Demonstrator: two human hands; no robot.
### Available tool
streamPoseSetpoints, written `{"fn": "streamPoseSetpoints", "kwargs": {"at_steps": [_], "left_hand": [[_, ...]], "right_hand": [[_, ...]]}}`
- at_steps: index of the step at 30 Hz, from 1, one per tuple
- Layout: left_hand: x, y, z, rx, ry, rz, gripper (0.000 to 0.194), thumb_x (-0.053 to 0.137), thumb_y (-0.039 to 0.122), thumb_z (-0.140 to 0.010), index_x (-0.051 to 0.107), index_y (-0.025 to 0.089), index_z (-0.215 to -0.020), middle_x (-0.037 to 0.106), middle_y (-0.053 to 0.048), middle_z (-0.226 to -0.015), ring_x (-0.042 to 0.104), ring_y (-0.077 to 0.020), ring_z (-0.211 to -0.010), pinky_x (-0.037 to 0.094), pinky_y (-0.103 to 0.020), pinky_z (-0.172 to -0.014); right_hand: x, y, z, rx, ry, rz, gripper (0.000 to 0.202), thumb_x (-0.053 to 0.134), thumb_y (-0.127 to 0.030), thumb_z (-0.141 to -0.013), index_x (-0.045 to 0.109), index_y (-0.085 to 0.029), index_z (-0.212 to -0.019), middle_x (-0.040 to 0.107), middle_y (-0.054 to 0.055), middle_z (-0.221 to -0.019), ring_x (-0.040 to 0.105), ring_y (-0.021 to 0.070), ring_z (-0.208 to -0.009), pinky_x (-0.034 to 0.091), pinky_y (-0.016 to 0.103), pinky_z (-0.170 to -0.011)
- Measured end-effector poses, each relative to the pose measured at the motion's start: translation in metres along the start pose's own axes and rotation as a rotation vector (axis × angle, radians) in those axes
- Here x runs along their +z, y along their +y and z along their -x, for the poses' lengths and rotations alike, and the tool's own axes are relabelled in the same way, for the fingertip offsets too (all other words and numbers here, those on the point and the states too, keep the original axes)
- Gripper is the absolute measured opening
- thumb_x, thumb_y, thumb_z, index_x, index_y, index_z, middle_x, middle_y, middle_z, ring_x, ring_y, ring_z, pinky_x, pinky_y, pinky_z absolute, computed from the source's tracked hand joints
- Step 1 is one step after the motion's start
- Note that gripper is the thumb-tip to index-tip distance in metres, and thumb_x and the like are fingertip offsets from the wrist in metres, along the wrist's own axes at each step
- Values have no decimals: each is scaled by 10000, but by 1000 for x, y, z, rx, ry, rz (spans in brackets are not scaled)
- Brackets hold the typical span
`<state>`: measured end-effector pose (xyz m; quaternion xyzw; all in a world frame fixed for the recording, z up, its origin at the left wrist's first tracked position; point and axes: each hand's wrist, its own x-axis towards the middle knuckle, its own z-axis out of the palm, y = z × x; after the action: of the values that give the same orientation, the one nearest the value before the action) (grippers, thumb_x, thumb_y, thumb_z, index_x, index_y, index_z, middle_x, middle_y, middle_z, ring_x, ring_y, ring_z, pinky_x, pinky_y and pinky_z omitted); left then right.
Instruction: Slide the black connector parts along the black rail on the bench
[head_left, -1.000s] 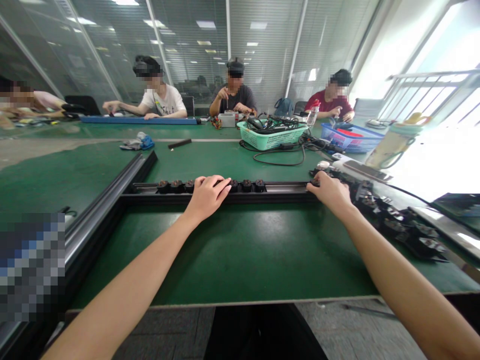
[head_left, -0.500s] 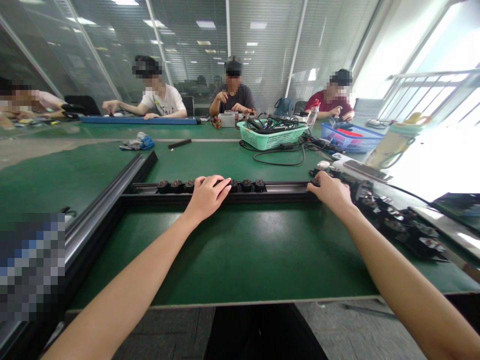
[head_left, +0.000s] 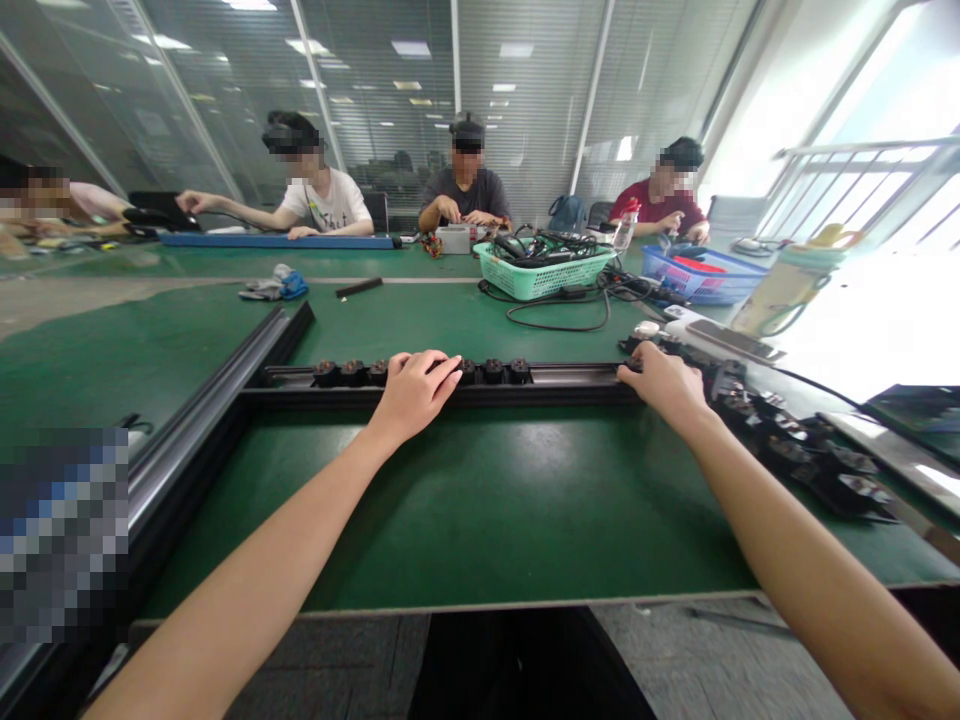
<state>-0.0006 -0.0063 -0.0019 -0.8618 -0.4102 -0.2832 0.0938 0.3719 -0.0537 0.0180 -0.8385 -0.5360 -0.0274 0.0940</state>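
A long black rail [head_left: 574,395] with a metal channel lies crosswise on the green table. Several small black socket-like modules [head_left: 493,371] sit in its channel, some hidden under my fingers. My left hand [head_left: 420,385] is curled over the middle of the rail, gripping it and covering modules there. At the rail's right end, my right hand [head_left: 664,380] pinches a small black piece [head_left: 634,366], mostly hidden by the fingers. Another long black rail [head_left: 217,410] runs diagonally on the left, meeting the first rail's left end.
Loose black and metal parts [head_left: 780,425] lie in a pile on the right. Beyond the rail are a green basket [head_left: 547,278] of cables, a blue basket [head_left: 705,275], gloves [head_left: 274,283] and a short black strip [head_left: 360,288]. Several people sit across the table.
My right hand has shifted very slightly right at the rail's end. My left hand stays put. Across the table, a person in white has moved an arm to the left.
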Motion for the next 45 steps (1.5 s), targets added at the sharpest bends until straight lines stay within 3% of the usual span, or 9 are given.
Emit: {"fn": "streamPoseSetpoints", "kwargs": {"at_steps": [45], "left_hand": [[1,-1,0,-6,0,7,442,355,414,-1080,692,279,-1331,697,-97,-1252,604,-260,-1162,328,-470,-1029]], "right_hand": [[0,9,-5,30,-11,11,407,483,-453,-950,594,-188,-1238,713,184,-1133,662,361,-1089,448,483,-910]]}}
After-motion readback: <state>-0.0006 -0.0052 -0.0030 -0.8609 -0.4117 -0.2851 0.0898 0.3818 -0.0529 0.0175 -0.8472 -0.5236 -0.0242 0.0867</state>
